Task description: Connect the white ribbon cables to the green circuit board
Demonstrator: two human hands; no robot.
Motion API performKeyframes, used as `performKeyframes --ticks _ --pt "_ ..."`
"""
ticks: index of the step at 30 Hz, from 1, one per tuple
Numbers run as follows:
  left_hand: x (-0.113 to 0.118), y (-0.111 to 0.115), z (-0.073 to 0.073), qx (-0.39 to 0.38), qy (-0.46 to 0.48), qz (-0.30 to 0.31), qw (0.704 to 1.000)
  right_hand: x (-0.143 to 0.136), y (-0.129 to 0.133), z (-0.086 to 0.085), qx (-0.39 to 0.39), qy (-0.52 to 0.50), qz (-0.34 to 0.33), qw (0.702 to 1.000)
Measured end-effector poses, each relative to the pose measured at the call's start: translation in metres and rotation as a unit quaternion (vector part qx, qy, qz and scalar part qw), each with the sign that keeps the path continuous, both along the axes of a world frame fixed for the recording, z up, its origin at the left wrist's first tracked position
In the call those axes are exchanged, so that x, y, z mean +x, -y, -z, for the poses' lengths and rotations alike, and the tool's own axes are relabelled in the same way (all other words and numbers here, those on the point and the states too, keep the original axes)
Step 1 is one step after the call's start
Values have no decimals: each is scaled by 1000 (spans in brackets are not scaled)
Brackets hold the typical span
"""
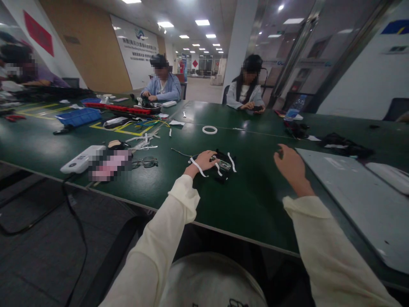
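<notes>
On the green table, a small black device [225,165] with a metallic part lies in front of me, with white strips around it. My left hand [205,162] rests at the device's left side, its fingers reaching over the edge and partly spread. One white strip [198,167] lies across the wrist of that hand. Well to the right, my right hand [290,165] hovers beside the grey panel, thumb and fingers apart, holding nothing. Beyond the device lies a white tape ring [210,130].
Glasses [145,162], a pink phone-like object [111,166] and a white power bank [82,159] lie at left. Farther back is a blue tray [78,117]. A grey panel [348,192] covers the right side. Other people sit across the table and at far left.
</notes>
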State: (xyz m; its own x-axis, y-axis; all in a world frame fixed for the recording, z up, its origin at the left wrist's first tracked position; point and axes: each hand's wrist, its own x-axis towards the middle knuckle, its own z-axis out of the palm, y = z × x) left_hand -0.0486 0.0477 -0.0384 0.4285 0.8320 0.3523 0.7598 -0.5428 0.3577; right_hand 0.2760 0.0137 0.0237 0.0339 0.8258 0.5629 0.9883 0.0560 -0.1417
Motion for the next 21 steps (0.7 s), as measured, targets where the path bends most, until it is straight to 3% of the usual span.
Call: performKeyframes --ticks 3,6,9,14,21 --pt "-2 1 -3 -13 -23 23 999 69 -8 32 -22 -15 111 993" --pt "-4 3 -6 -27 -35 35 998 105 -5 57 -33 -65 206 976" --pt "-6 4 -9 -50 -38 46 997 111 -5 68 -92 -64 226 968" --pt "-9 4 -12 -78 -35 70 994 108 -7 66 -117 -46 210 970" --pt "-12 8 -10 -28 -10 87 996 113 -7 62 -164 -56 177 969"
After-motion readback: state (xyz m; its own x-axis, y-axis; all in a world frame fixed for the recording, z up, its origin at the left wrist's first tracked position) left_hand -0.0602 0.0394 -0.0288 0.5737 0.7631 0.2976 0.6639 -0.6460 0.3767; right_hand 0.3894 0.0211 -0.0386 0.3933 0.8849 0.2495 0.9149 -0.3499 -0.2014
